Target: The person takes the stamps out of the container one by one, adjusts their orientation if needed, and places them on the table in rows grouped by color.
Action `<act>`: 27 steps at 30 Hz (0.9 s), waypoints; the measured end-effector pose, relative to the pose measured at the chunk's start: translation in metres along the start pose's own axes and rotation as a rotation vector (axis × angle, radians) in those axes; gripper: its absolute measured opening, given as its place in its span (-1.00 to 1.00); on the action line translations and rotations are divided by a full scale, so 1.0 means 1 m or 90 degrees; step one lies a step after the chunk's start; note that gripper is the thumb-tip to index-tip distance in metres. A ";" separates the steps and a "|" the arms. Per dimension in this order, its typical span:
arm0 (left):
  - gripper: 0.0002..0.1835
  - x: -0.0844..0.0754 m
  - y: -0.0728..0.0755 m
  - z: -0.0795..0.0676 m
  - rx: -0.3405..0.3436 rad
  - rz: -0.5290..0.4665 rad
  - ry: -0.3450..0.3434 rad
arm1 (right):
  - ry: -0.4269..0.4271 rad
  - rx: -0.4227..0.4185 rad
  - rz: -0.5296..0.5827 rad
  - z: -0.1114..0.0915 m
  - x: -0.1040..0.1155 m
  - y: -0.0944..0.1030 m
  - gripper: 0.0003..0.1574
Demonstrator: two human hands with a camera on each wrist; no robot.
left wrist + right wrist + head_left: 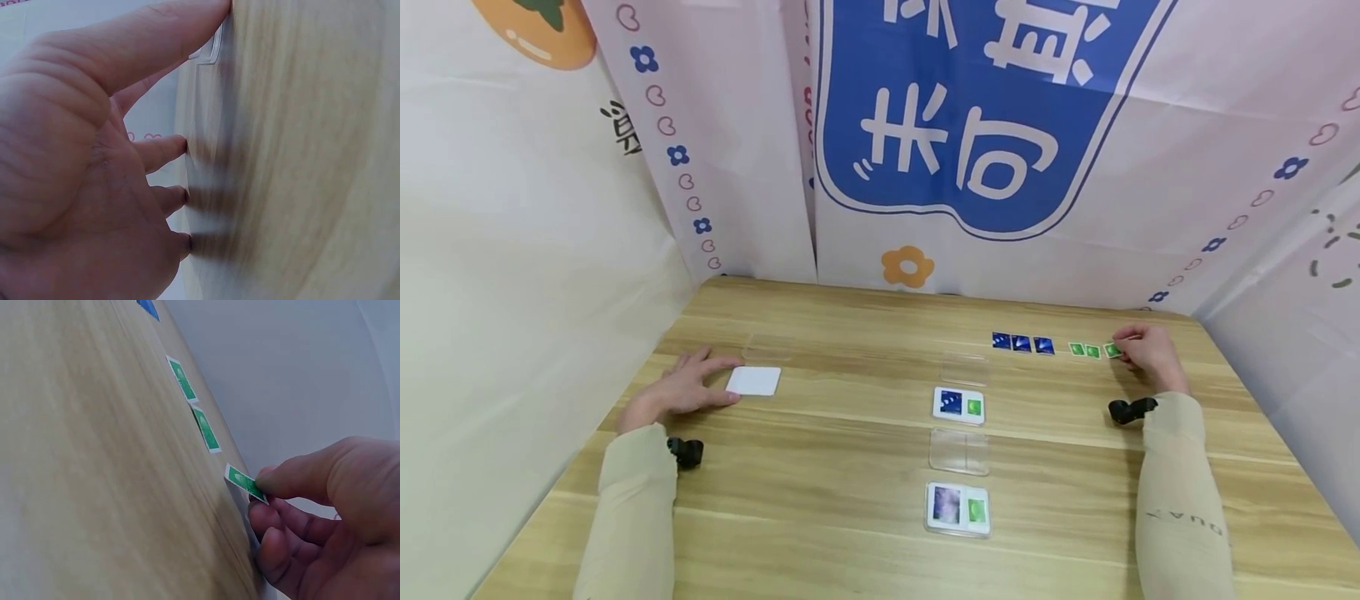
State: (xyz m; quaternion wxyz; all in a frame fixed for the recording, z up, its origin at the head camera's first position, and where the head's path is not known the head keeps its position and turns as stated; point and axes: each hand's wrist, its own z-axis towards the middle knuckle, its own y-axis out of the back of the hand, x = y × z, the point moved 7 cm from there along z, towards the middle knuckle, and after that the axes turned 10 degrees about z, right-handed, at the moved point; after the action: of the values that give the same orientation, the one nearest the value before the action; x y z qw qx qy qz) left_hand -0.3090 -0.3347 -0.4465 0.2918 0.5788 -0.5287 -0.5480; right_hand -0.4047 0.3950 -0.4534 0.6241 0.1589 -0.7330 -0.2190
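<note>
My right hand (1146,348) is at the back right of the table, pinching a small green stamp (242,480) with a white border between thumb and fingers. One end of the stamp sticks out towards two similar green stamps (1085,350) lying beside it. At the left, my left hand (688,385) rests with spread fingertips on the wood. Its thumb and index fingertip are at the left corners of a blank white card (754,381). In the left wrist view the fingers (159,151) stand nearly straight against the table.
Several dark blue stamps (1021,343) lie left of the green ones. Clear plastic covers (959,452) lie mid-table, near a white card with a blue and a green stamp (958,405) and another with a purple and a green stamp (957,508). Another clear cover (767,346) lies behind the blank card.
</note>
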 end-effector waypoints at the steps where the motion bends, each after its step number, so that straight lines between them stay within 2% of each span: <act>1: -0.22 0.000 0.000 0.000 0.000 -0.003 0.000 | 0.001 -0.003 -0.008 0.001 0.000 0.000 -0.66; 20: -0.24 -0.002 0.002 0.001 -0.009 0.005 -0.006 | 0.002 0.018 -0.088 0.005 -0.003 0.001 -0.66; 27: -0.23 -0.001 -0.001 0.002 0.002 -0.004 -0.004 | 0.007 0.035 -0.114 0.007 -0.004 -0.002 -0.67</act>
State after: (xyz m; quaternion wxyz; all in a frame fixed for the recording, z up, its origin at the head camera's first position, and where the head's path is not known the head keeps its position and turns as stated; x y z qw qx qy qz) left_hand -0.3099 -0.3328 -0.4476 0.2872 0.5791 -0.5288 -0.5501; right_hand -0.4113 0.3958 -0.4590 0.6017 0.2421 -0.7180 -0.2529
